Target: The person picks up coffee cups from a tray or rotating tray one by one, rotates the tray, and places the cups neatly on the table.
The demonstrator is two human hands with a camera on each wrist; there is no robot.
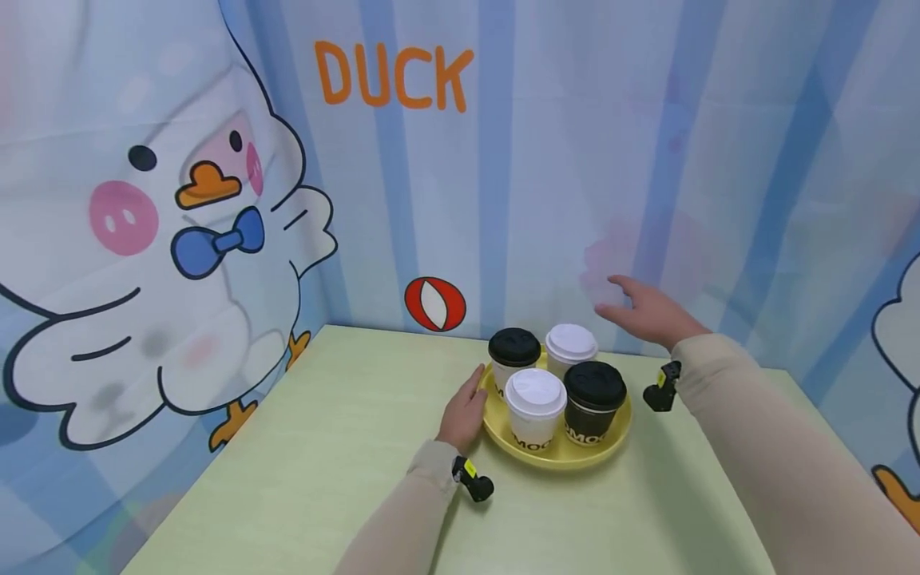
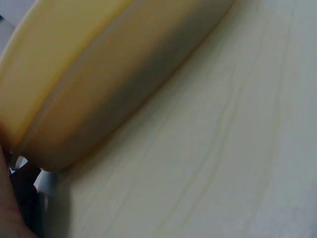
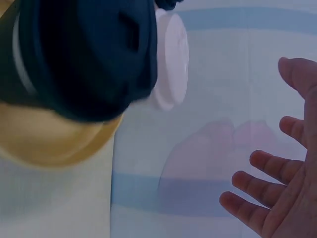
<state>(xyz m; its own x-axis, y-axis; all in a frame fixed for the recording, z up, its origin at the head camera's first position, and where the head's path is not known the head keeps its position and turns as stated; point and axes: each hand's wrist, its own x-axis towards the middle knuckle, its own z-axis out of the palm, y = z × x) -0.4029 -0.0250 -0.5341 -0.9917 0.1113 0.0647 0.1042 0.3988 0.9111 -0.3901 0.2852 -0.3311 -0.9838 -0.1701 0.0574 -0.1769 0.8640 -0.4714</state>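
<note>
A round yellow plate (image 1: 496,427) carries several lidded paper cups. Two have white lids: a front white cup (image 1: 535,406) and a rear white-lidded cup (image 1: 571,345). The other lids are black, on a black cup (image 1: 593,399) at front right and a white cup with a black lid (image 1: 513,355) at rear left. My left hand (image 1: 463,415) grips the plate's left rim; the left wrist view shows the plate's side (image 2: 114,84) close up. My right hand (image 1: 650,310) is held in the air right of the cups, fingers spread and holding nothing, as the right wrist view confirms.
The plate is on a pale yellow-green table (image 1: 345,423), toward its back edge. Behind stands a blue striped cloth backdrop (image 1: 532,200), with a printed duck at the left. Black wrist cameras are strapped to both wrists.
</note>
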